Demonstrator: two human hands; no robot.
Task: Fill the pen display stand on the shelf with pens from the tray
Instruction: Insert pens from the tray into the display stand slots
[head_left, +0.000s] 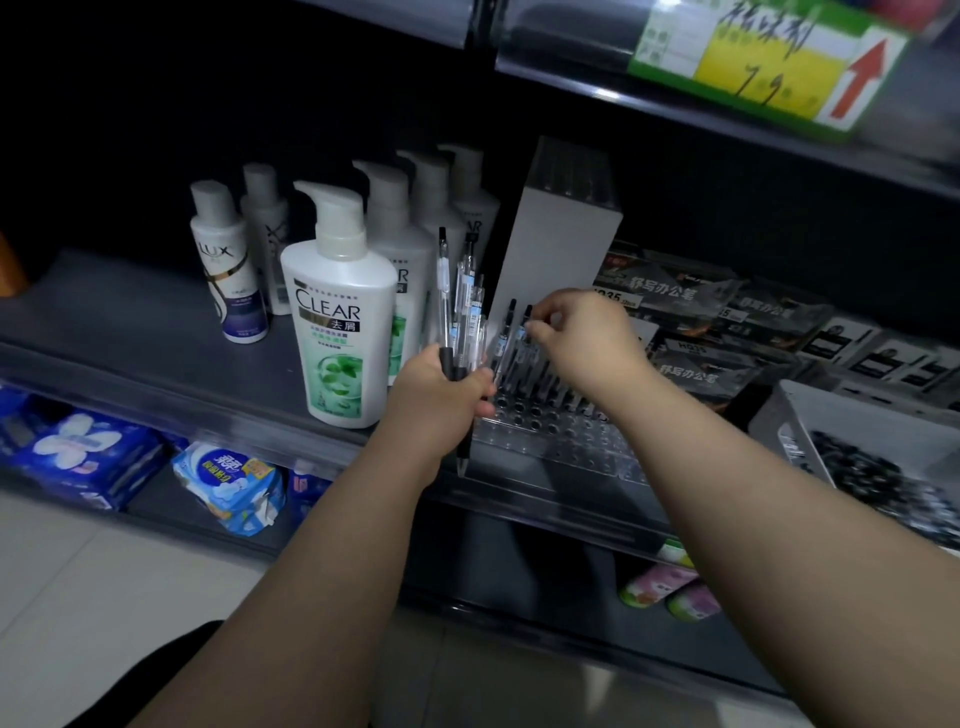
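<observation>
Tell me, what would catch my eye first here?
Probably the two hands mid-frame: the left hand grips a bunch of pens, while the right hand pinches one pen at the clear stand. Next, the white Clear bottle left of them, and the bright price tag top right.

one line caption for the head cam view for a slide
Left hand grips a bunch of pens while the right hand slots one into the clear pen stand.

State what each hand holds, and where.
Left hand grips a bunch of pens around their lower barrels. Right hand pinches one pen near its top.
</observation>
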